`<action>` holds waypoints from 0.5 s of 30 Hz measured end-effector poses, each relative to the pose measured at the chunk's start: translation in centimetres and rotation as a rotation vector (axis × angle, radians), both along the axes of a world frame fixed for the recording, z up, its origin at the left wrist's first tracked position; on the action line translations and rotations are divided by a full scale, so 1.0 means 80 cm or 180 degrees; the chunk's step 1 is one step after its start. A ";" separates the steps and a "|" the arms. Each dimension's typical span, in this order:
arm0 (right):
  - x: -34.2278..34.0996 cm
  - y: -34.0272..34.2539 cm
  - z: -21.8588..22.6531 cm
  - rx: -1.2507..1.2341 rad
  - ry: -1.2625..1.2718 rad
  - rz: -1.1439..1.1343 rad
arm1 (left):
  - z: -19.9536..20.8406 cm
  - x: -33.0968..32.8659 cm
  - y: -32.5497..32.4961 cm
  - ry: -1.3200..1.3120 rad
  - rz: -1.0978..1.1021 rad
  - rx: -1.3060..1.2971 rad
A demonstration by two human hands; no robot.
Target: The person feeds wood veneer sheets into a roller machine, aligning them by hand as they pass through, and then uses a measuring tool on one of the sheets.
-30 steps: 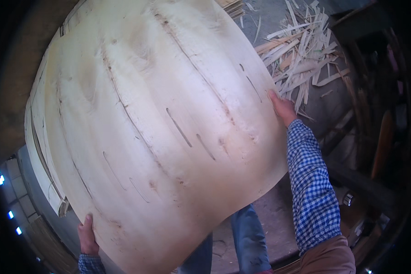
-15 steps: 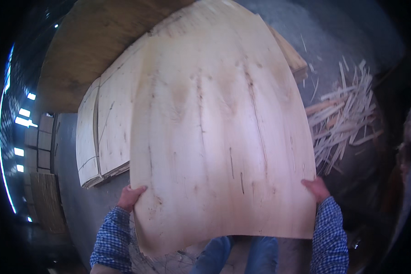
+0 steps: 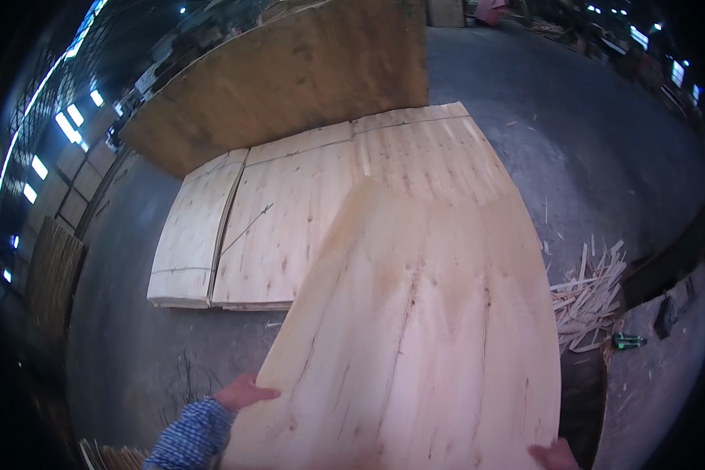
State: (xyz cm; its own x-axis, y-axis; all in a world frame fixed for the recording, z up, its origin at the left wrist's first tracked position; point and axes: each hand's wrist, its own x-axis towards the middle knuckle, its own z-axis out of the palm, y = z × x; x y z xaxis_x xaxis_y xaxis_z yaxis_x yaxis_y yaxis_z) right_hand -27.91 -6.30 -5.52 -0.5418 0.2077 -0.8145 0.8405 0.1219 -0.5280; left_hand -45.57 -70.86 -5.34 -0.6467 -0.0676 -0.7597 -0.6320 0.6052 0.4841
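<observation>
A large pale sheet of wood veneer (image 3: 439, 337), with dark cracks and knots running along it, spreads out in front of me. My left hand (image 3: 247, 393) grips its left edge, thumb on top and fingers hidden beneath. At the lower right, my right hand (image 3: 554, 454) holds the opposite edge; only its thumb side shows, partly cut off by the picture's border. The sheet's far end overlaps the view of tied stacks of veneer (image 3: 290, 196) on the floor; whether it touches them I cannot tell.
A big brown board (image 3: 290, 94) stands on edge behind the stacks. Thin wood scraps (image 3: 591, 301) lie heaped at the right, near a small green-and-black object (image 3: 628, 341). More upright sheets (image 3: 55, 262) stand at the far left, and sheet edges (image 3: 113, 456) show at the lower left.
The view has tilted up and shifted, showing more of the stacks and floor. The veneer sheet now sits lower and further right in view, still held by both hands.
</observation>
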 end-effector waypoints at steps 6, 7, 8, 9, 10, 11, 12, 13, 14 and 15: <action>0.039 -0.018 0.051 0.0419 -0.0269 0.0149 | -0.125 0.055 -0.091 -0.0665 0.0514 0.0646; 0.041 -0.025 0.043 0.0422 -0.0329 -0.0114 | -0.124 0.043 -0.064 -0.1265 0.1453 0.0363; 0.041 -0.030 0.043 0.0316 -0.0250 -0.0276 | -0.149 0.055 -0.073 -0.1221 0.1268 0.0159; 0.037 -0.029 0.045 0.0373 -0.0311 -0.0102 | -0.188 0.065 -0.084 -0.1161 0.1102 -0.0017; 0.029 -0.028 0.041 0.0422 -0.0357 0.0077 | -0.217 0.078 -0.091 -0.1083 0.0944 -0.0202; 0.030 -0.033 0.047 0.0461 -0.0408 0.0171 | -0.193 0.073 -0.079 -0.0827 0.0841 -0.0168; 0.035 -0.036 0.054 0.0539 -0.0238 0.0236 | -0.142 0.065 -0.050 -0.0585 0.0733 -0.0143; 0.038 -0.039 0.061 0.0608 -0.0023 0.0332 | -0.104 0.067 -0.029 -0.0299 0.0662 -0.0123; 0.038 -0.041 0.068 0.0663 0.0244 0.0470 | -0.100 0.077 -0.030 -0.0099 0.0615 -0.0141; 0.045 -0.039 0.067 0.0739 0.0549 0.0837 | -0.102 0.081 -0.036 0.0092 0.0560 -0.0158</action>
State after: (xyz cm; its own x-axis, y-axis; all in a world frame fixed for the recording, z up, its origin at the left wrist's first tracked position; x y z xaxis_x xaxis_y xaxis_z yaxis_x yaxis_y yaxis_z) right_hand -24.32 -9.46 -0.14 -0.7258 0.2116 -0.6545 0.6660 0.4541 -0.5918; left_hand -39.12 -73.71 -13.51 -0.6432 -0.2185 -0.7339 -0.7164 0.5101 0.4759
